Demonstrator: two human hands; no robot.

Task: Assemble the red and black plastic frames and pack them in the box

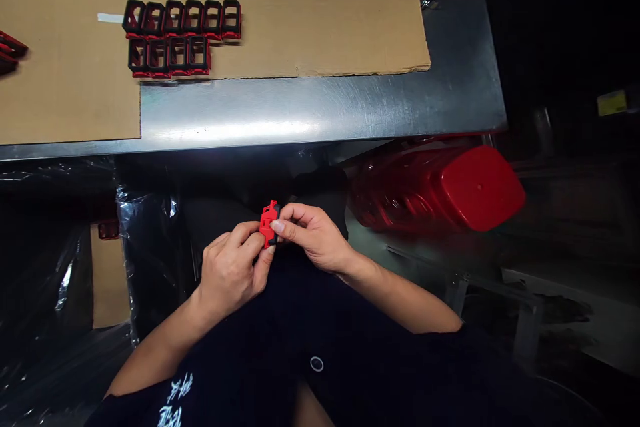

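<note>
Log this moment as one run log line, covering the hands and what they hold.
left hand: grips red-and-black plastic part | right hand: pinches same part | nearby: black-and-red frames on cardboard sheet

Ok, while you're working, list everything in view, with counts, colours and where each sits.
plastic frames: ten, black and red, two rows on the cardboard sheet
further plastic frames: count unclear, black and red, cardboard's left edge
cardboard sheet: one, tan, on the steel table
steel table: one, grey, ahead of the person
red plastic stack: one, red, below the table, right
plastic sheeting: one, clear, left of the lap
red-and-black plastic part: one, between both hands
left hand: one, gripping the part
right hand: one, gripping the part
</note>
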